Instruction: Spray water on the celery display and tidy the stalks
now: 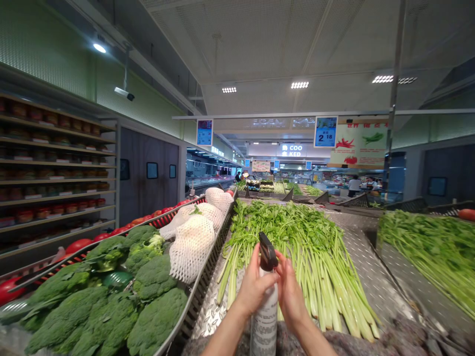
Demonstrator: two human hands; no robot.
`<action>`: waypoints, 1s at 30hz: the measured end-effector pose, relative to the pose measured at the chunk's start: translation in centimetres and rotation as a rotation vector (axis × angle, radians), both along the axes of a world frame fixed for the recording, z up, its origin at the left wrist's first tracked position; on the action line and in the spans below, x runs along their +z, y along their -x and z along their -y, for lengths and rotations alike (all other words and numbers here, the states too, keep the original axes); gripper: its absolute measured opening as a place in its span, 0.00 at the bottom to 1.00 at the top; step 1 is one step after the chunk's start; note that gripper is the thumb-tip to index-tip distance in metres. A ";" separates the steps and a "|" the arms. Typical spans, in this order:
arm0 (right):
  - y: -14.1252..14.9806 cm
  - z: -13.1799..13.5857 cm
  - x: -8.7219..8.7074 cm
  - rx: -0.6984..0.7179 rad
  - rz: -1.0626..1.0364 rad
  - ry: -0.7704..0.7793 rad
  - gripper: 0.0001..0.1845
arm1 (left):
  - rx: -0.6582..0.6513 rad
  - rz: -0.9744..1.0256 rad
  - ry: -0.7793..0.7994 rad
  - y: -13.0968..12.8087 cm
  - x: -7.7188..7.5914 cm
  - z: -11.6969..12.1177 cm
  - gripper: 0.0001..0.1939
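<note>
A white spray bottle (pixel 264 316) with printed text stands upright in front of me, its black spray head (pixel 267 253) on top. My left hand (pixel 253 287) is closed around the bottle's neck, thumb across the front. On the other side my right hand (pixel 291 291) has its fingers bent against the spray head and neck. Just beyond both hands, a wide heap of leafy celery (pixel 293 232) lies on the patterned metal shelf (pixel 363 227), stalks toward me. The lower end of the bottle leaves the frame.
On the left, a black crate (pixel 200 291) holds broccoli (pixel 156 277) and net-wrapped white vegetables (pixel 195 237). Tomatoes (pixel 141 220) lie behind it. A mirror panel (pixel 430 257) stands at the right. Grey cloth (pixel 408 336) lines the front edge. Price signs (pixel 325 132) hang overhead.
</note>
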State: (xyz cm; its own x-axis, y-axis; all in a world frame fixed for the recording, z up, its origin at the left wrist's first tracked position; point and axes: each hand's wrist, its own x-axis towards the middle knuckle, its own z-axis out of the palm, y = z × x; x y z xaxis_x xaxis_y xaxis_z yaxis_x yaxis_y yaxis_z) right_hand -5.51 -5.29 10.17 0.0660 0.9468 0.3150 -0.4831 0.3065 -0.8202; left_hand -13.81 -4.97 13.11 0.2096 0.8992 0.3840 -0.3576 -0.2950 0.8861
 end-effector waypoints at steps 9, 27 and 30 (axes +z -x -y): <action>-5.2 0.5 -1.4 -0.430 0.350 0.040 0.30 | 0.244 -0.083 0.071 7.0 3.4 -2.0 0.17; -17.3 2.2 -17.8 -0.616 0.833 0.503 0.33 | 0.679 -0.252 -0.053 10.9 3.0 2.1 0.22; -17.6 2.1 -18.3 -0.609 0.830 0.520 0.33 | 0.684 -0.287 -0.069 10.8 2.9 2.7 0.22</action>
State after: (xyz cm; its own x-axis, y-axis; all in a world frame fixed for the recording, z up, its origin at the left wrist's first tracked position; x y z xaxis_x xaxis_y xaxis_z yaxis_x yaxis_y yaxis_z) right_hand 12.09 -7.42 -8.12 0.5115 0.8574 0.0562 0.3761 -0.1646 -0.9118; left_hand -24.62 -7.66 16.05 -0.2877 0.8407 0.4587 0.1681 -0.4272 0.8884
